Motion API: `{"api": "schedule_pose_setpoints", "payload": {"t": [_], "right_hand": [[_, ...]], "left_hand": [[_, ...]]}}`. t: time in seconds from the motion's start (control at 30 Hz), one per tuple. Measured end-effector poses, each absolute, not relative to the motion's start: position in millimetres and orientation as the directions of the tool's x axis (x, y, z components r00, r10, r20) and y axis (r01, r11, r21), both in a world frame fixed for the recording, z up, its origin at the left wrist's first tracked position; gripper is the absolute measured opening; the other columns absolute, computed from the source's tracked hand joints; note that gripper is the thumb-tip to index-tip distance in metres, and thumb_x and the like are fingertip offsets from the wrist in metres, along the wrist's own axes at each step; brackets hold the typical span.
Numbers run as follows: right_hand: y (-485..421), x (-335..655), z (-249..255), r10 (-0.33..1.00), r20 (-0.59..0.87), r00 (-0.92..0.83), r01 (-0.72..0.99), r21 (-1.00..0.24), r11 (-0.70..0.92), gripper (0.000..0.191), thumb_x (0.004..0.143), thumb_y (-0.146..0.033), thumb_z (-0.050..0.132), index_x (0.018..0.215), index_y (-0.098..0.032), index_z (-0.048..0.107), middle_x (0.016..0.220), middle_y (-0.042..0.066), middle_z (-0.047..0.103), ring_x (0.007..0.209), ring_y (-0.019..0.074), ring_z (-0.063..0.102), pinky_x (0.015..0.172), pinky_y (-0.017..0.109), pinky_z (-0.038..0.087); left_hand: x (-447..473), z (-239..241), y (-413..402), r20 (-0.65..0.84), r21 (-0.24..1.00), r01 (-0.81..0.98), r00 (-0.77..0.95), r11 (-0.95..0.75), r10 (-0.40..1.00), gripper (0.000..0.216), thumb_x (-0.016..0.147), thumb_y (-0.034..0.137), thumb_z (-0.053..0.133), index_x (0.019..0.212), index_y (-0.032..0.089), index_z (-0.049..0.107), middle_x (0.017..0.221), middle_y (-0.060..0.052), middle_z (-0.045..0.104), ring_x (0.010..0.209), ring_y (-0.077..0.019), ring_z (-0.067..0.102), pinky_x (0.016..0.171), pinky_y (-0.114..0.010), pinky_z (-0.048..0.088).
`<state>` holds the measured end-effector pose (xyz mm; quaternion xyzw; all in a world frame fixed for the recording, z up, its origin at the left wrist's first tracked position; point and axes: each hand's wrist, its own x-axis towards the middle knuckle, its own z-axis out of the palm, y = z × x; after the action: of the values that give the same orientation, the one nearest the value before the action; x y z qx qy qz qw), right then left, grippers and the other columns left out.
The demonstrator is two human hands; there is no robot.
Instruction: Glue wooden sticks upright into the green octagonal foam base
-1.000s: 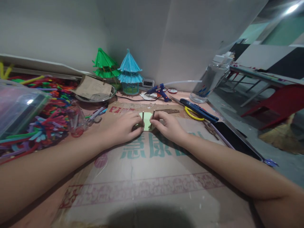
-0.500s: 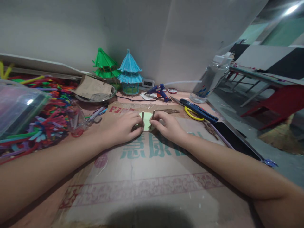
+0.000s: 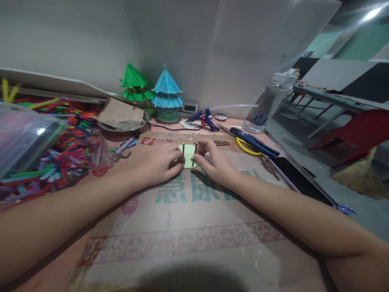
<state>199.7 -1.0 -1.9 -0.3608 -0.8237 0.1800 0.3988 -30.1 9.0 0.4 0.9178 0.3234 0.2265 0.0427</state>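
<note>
Lt-green base (image 3: 189, 152) on cardboard (image 3: 146, 219), L stick (image 3: 183, 150) & R stick (image 3: 195, 151) upright on it. L hand (image 3: 162, 162) pinching L stick; R hand (image 3: 215, 163) loosely curled by R stick, can't tell if touching. Glue gun (image 3: 207, 118) behind base.

The left grip (image 3: 162, 162) and right grip (image 3: 219, 162) are bare hands with smooth, rounded contours (their nails too small to make out clearly). Bare too are the left forearm (image 3: 82, 202) and right forearm (image 3: 288, 213), each slimmer toward the hand and fuller farther back. A thin, slightly curved crease (image 3: 346, 255) marks the right arm near the view's edge.
</note>
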Motion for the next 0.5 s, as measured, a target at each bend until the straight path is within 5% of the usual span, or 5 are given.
{"api": "schedule_pose_setpoints", "payload": {"t": [0.13,0.3,0.5], "right_hand": [[-2.2,201.0,0.4,0.653,0.634,-0.415,0.382,-0.530,0.757,0.047,0.098,-0.024,0.051,0.144,-0.022,0.039,0.097,0.004,0.058,0.087,0.0189,0.056,0.089,0.039,0.049],[-5.5,201.5,2.9,0.583,0.658,-0.477,0.405,-0.424,0.810,0.038,0.101,-0.023,0.048,0.139,-0.026,0.047,0.100,0.005,0.058,0.091,0.0211,0.057,0.090,0.042,0.050],[-8.8,201.2,1.3,0.617,0.636,-0.463,0.392,-0.478,0.786,0.044,0.100,-0.024,0.049,0.143,-0.025,0.041,0.102,0.006,0.061,0.094,0.0214,0.059,0.091,0.042,0.050]], "left_hand": [[-30.1,3.1,8.1,0.367,0.211,0.586,0.694,-0.782,0.619,0.017,0.094,0.030,0.054,0.092,0.018,0.065,0.101,-0.009,0.066,0.100,-0.0276,0.061,0.090,-0.042,0.049],[-30.0,4.2,7.7,0.358,0.211,0.580,0.703,-0.787,0.614,0.018,0.095,0.030,0.052,0.093,0.017,0.065,0.102,-0.010,0.065,0.100,-0.0279,0.061,0.091,-0.044,0.049],[-31.0,2.1,8.2,0.360,0.226,0.581,0.696,-0.782,0.621,0.018,0.095,0.031,0.052,0.092,0.018,0.064,0.103,-0.010,0.065,0.102,-0.0283,0.061,0.091,-0.044,0.049]]}}
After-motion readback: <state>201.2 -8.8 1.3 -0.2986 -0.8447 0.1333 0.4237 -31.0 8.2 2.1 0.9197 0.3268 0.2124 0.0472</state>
